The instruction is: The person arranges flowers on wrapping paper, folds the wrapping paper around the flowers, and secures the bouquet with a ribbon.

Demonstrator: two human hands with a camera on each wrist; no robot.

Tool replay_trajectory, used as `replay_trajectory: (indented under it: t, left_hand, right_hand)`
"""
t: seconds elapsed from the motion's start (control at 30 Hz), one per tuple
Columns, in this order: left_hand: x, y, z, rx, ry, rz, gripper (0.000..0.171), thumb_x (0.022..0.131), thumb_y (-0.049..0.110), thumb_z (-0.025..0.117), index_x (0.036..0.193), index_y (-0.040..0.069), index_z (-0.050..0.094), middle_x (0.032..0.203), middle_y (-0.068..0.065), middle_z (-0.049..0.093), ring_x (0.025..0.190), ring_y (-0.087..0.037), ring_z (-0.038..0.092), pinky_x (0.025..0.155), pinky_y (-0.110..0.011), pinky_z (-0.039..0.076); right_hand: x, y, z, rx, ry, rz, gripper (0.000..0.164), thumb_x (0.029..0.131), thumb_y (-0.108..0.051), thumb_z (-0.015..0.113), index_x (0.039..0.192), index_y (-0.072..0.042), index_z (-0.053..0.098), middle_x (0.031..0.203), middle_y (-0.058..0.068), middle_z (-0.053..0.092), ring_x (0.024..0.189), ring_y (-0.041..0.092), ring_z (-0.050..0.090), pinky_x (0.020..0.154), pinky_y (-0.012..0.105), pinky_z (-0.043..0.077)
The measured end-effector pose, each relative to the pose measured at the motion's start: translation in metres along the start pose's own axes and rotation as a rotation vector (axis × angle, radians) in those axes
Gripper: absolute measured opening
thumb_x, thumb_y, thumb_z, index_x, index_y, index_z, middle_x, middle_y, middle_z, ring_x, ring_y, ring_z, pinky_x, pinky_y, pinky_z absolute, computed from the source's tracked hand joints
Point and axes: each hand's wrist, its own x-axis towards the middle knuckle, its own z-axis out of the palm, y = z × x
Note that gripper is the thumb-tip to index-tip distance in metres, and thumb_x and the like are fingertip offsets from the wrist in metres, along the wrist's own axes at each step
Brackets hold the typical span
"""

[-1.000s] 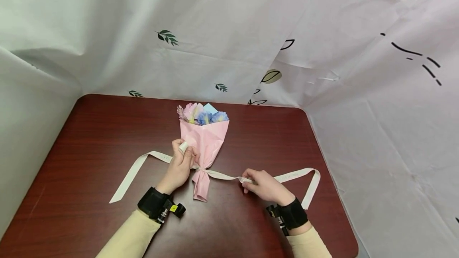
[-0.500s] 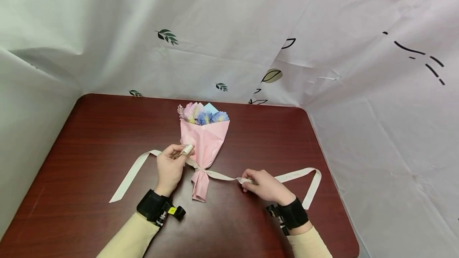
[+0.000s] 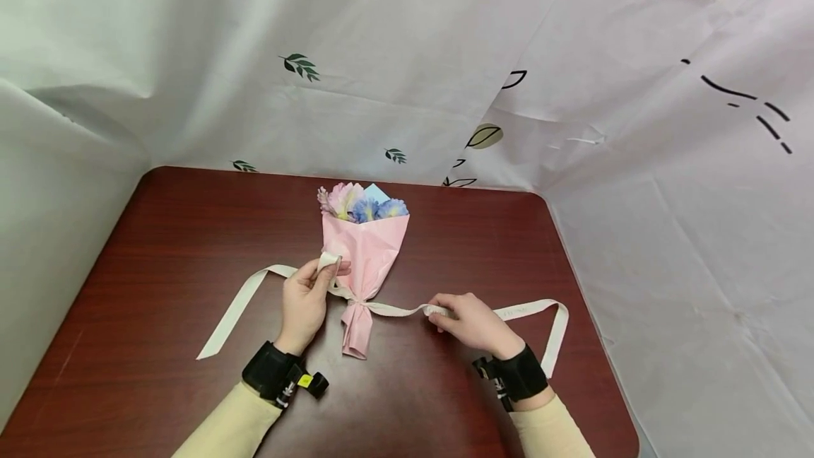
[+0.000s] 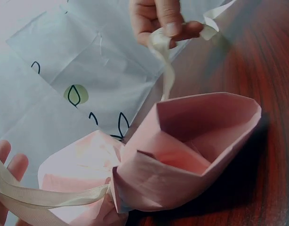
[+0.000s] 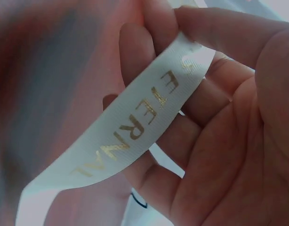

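A bouquet (image 3: 367,246) in pink wrapping paper lies on the table, with pink and blue flowers at its far end. Cream ribbon (image 3: 394,311) is tied round its gathered neck and runs out to both sides. My left hand (image 3: 307,306) pinches a raised loop of the ribbon's left part beside the wrapping. Right of the bouquet, my right hand (image 3: 473,324) pinches the other part between thumb and fingers. Gold lettering shows on the ribbon (image 5: 135,127) across the right palm. In the left wrist view the paper's folded stem end (image 4: 201,136) faces the camera.
The dark red wooden table (image 3: 210,232) has rounded far corners. White sheeting (image 3: 356,55) printed with leaves hangs behind it and at both sides. The ribbon's left tail (image 3: 232,316) lies on the table; the right tail (image 3: 555,338) bends toward the near edge.
My left hand has drawn back to the left from the wrapping, and the ribbon in its fingers now forms a loop. The right hand has barely shifted and still holds its part.
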Motion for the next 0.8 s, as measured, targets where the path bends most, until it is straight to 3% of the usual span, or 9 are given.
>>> replay_trajectory:
  t: [0.1, 0.27, 0.43, 0.6, 0.7, 0.8]
  left_hand:
    - [-0.002, 0.001, -0.003, -0.050, -0.048, -0.022, 0.026, 0.106, 0.003, 0.049, 0.121, -0.015, 0.061, 0.100, -0.026, 0.071, 0.092, -0.020, 0.073, 0.081, -0.031, 0.057]
    - [-0.003, 0.001, -0.006, -0.091, -0.111, -0.058, 0.032, 0.108, 0.004, 0.042, 0.134, -0.013, 0.052, 0.104, -0.028, 0.067, 0.096, -0.019, 0.071, 0.086, -0.032, 0.055]
    - [-0.004, 0.002, -0.004, -0.140, -0.079, -0.078, 0.031, 0.101, -0.006, 0.053, 0.131, -0.014, 0.049, 0.105, -0.019, 0.073, 0.094, -0.018, 0.074, 0.086, -0.026, 0.056]
    - [-0.005, 0.006, -0.001, -0.114, -0.022, -0.096, 0.028, 0.092, -0.011, 0.066, 0.118, -0.014, 0.059, 0.097, -0.001, 0.076, 0.089, -0.011, 0.073, 0.080, -0.020, 0.056]
    - [-0.005, 0.008, -0.001, -0.129, -0.004, -0.122, 0.025, 0.089, -0.012, 0.069, 0.113, -0.014, 0.062, 0.094, 0.001, 0.076, 0.087, -0.009, 0.073, 0.078, -0.021, 0.057]
    - [-0.005, 0.009, 0.000, -0.174, 0.008, -0.141, 0.026, 0.086, -0.013, 0.071, 0.110, -0.016, 0.061, 0.093, -0.001, 0.075, 0.088, -0.011, 0.073, 0.078, -0.025, 0.058]
  right_hand:
    - [0.003, -0.005, -0.011, -0.049, 0.011, 0.003, 0.017, 0.098, -0.023, 0.067, 0.115, -0.020, 0.071, 0.077, -0.012, 0.063, 0.065, 0.005, 0.054, 0.061, 0.025, 0.045]
    - [0.009, -0.013, -0.038, -0.090, -0.044, -0.002, 0.020, 0.094, -0.018, 0.069, 0.114, -0.020, 0.070, 0.086, -0.014, 0.063, 0.069, 0.006, 0.054, 0.064, 0.027, 0.046]
    - [0.015, -0.015, -0.070, -0.079, -0.123, 0.006, 0.015, 0.091, -0.016, 0.072, 0.105, -0.021, 0.071, 0.077, -0.011, 0.062, 0.064, 0.008, 0.055, 0.059, 0.028, 0.047]
    - [0.018, -0.015, -0.099, -0.094, -0.232, 0.018, 0.009, 0.089, -0.016, 0.074, 0.094, -0.023, 0.073, 0.074, -0.010, 0.063, 0.060, 0.010, 0.055, 0.057, 0.030, 0.048]
    - [0.022, -0.017, -0.110, -0.123, -0.273, 0.007, 0.009, 0.088, -0.021, 0.075, 0.081, -0.027, 0.071, 0.069, -0.013, 0.061, 0.058, 0.006, 0.053, 0.057, 0.028, 0.046]
    - [0.029, -0.022, -0.118, -0.083, -0.300, -0.005, 0.015, 0.089, -0.024, 0.074, 0.076, -0.027, 0.067, 0.061, -0.012, 0.054, 0.049, 0.006, 0.046, 0.049, 0.027, 0.041]
